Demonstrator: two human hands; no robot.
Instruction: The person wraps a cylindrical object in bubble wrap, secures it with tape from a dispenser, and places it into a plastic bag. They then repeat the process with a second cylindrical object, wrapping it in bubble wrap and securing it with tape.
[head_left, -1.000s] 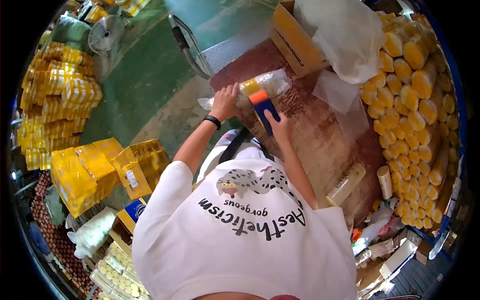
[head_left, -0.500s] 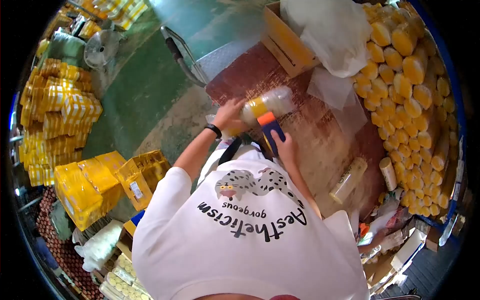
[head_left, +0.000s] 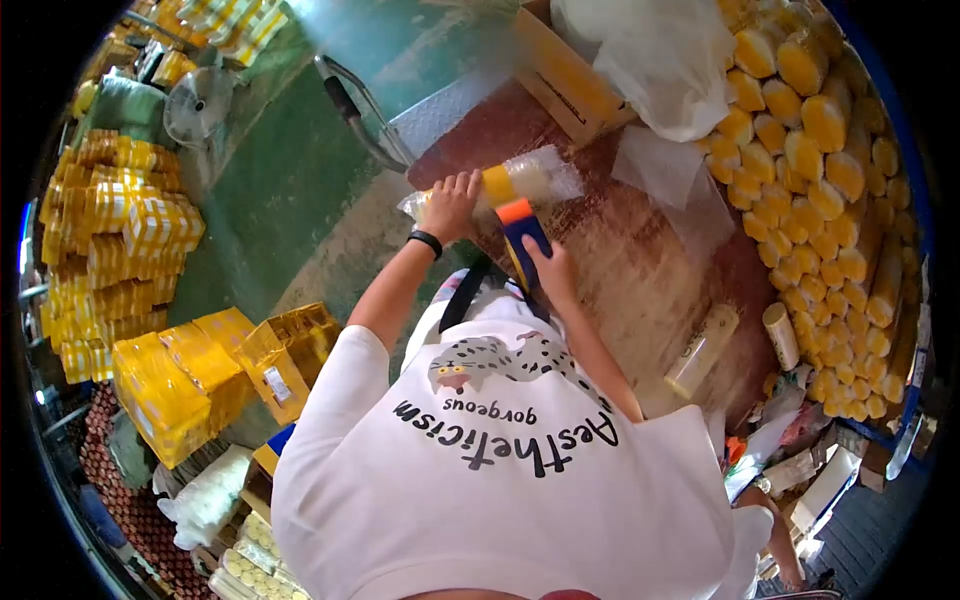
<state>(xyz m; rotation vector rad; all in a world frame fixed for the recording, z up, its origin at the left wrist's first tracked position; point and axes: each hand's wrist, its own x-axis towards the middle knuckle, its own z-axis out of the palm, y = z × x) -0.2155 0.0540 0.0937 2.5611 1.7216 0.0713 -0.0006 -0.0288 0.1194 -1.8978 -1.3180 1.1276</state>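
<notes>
A bubble-wrapped roll (head_left: 535,176) with a band of yellow tape around it lies across the front of my body. My left hand (head_left: 452,207), a black band on its wrist, grips the roll's left part with the fingers over its top. In my right hand (head_left: 553,272) is a tape dispenser (head_left: 522,236), dark blue with an orange front end, held by its body. The dispenser's orange end is right at the lower side of the taped band.
Yellow-ended rolls (head_left: 810,190) are stacked at right. A clear-wrapped roll (head_left: 703,350) lies on the reddish worn surface (head_left: 620,290). An open carton (head_left: 575,85) and white plastic sheeting (head_left: 660,60) are ahead. Yellow-taped boxes (head_left: 165,385) stand left; a person's bare limb (head_left: 785,540) shows lower right.
The roll and both hands have shifted slightly left and up in view. The dispenser has moved left with my right hand. A person's limb has appeared at lower right.
</notes>
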